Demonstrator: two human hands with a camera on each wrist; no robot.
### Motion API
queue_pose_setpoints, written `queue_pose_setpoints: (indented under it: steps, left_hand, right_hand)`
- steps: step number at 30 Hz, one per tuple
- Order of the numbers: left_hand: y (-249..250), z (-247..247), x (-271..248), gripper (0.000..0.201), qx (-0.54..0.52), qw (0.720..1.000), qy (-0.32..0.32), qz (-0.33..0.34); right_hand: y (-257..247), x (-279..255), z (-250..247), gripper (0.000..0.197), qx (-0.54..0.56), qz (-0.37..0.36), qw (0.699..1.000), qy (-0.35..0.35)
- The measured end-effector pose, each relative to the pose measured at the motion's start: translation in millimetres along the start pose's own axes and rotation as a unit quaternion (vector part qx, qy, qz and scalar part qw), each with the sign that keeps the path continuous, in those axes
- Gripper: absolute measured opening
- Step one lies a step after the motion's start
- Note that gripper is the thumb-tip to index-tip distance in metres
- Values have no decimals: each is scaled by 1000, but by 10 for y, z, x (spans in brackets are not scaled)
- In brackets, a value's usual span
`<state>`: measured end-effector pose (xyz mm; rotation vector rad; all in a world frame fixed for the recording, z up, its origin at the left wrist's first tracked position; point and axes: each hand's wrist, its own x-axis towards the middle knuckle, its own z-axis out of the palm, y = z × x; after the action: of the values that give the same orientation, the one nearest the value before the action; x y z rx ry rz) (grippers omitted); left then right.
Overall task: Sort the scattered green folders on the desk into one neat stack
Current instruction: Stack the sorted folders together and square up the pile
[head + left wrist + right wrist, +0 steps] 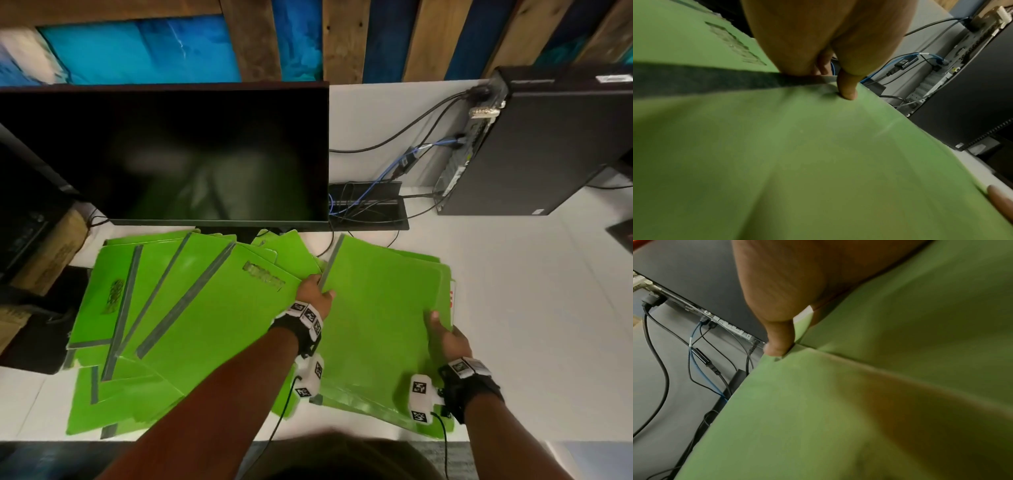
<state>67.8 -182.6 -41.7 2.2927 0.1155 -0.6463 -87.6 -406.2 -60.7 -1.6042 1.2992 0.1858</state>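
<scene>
Several green folders with grey spines lie fanned out over the left of the white desk (513,274), among them a scattered folder (205,315) under my left forearm. To their right a top green folder (376,308) lies on a small stack. My left hand (313,293) grips this folder at its grey left spine, thumb on the cover (847,91), fingers under the edge. My right hand (445,337) holds its right edge, thumb on top (779,344), fingers hidden beneath. The cover fills both wrist views (818,162) (838,418).
A dark monitor (171,154) stands just behind the folders. A black computer case (548,144) lies at the back right with black and blue cables (394,164) running to a desk port (370,205). A cardboard box (51,253) sits at the far left.
</scene>
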Motion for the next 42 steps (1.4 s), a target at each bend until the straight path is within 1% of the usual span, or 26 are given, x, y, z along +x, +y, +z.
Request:
queue_pose_setpoints:
  steps: [2, 5, 6, 8, 10, 11, 13, 14, 15, 16, 17, 18, 20, 24, 25, 27, 29, 30, 32, 34, 35, 37, 38, 39, 41, 42]
  left_hand:
    - [-7, 26, -6, 52, -2, 1000, 1, 9]
    - [-88, -101, -1, 50, 17, 999, -4, 30]
    - [-138, -216, 35, 49, 22, 999, 10, 38]
    - [-304, -568, 111, 50, 34, 996, 68, 38]
    - [-582, -1024, 182, 56, 84, 986, 147, 7]
    - [-764, -1254, 203, 63, 114, 976, 184, -22]
    - [-1131, -1670, 176, 83, 137, 961, 215, -105]
    - [-1323, -1829, 165, 92, 147, 959, 201, -133]
    - [-1501, -1954, 137, 100, 174, 960, 170, -141]
    - [-1649, -2031, 102, 104, 214, 959, 128, -136]
    - [-1789, -2075, 78, 104, 253, 955, 100, -118]
    - [-1898, -2098, 66, 100, 278, 951, 85, -102]
    - [-2026, -2093, 37, 93, 275, 952, 93, -95]
    - [-2178, -2176, 175, 80, 266, 949, 114, -128]
    - [-2277, -2216, 271, 79, 275, 944, 116, -139]
    - [-2449, -2265, 475, 85, 284, 937, 129, -156]
    - [-2357, -2297, 436, 85, 280, 938, 141, -149]
    - [-2263, -2314, 372, 82, 276, 940, 136, -145]
    - [-2132, -2381, 301, 75, 270, 944, 124, -145]
    - [-2120, -2466, 316, 65, 245, 950, 120, -149]
    - [-2097, -2497, 289, 63, 230, 956, 119, -136]
    - [-2101, -2519, 216, 68, 197, 968, 97, -119]
    - [-2093, -2519, 136, 71, 157, 978, 85, -111]
    - [-2134, -2556, 58, 70, 90, 987, 84, -107]
    - [-2196, -2650, -103, 71, -14, 993, 86, -84]
    - [-2192, -2683, -203, 69, -47, 993, 75, -74]
  right_hand:
    - [1, -11, 22, 61, -5, -2, 1000, 10]
    - [6, 19, 35, 61, 0, 4, 1000, 11]
    - [3, 21, 36, 61, 9, 10, 1000, 8]
    - [13, 31, 26, 59, 29, 21, 999, 9]
    - [-7, 29, 10, 54, 42, 24, 999, 6]
    - [-23, 18, 6, 57, 41, 22, 999, -1]
    - [-30, 56, 6, 80, 22, 20, 999, -25]
    - [-26, 74, 13, 90, 11, 17, 999, -31]
    - [-14, 83, 18, 93, 4, 11, 999, -32]
    - [-12, 68, 26, 90, -9, 6, 1000, -26]
    - [-11, 48, 28, 82, -21, 2, 1000, -11]
    - [3, 45, 32, 74, -28, -3, 1000, 3]
    - [30, 46, 35, 68, -38, -9, 999, 16]
    - [-11, 38, 34, 70, -31, -2, 999, 26]
    - [-12, 40, 39, 70, -29, -2, 999, 28]
    - [-16, 32, 42, 71, -27, -4, 999, 29]
    - [-5, 44, 42, 73, -22, -2, 999, 29]
    - [-1, 48, 42, 74, -21, 0, 999, 31]
    - [8, 53, 43, 75, -25, -2, 999, 32]
    - [10, 53, 43, 75, -27, 0, 999, 32]
    - [9, 48, 40, 75, -25, 0, 999, 31]
    - [-1, 41, 36, 73, -18, -3, 999, 27]
    - [-2, 39, 35, 72, -13, -5, 1000, 25]
    - [-3, 32, 31, 71, -8, -7, 1000, 21]
    - [-10, 14, 26, 70, -2, -8, 1000, 17]
    - [-10, 9, 25, 70, 1, -7, 1000, 16]
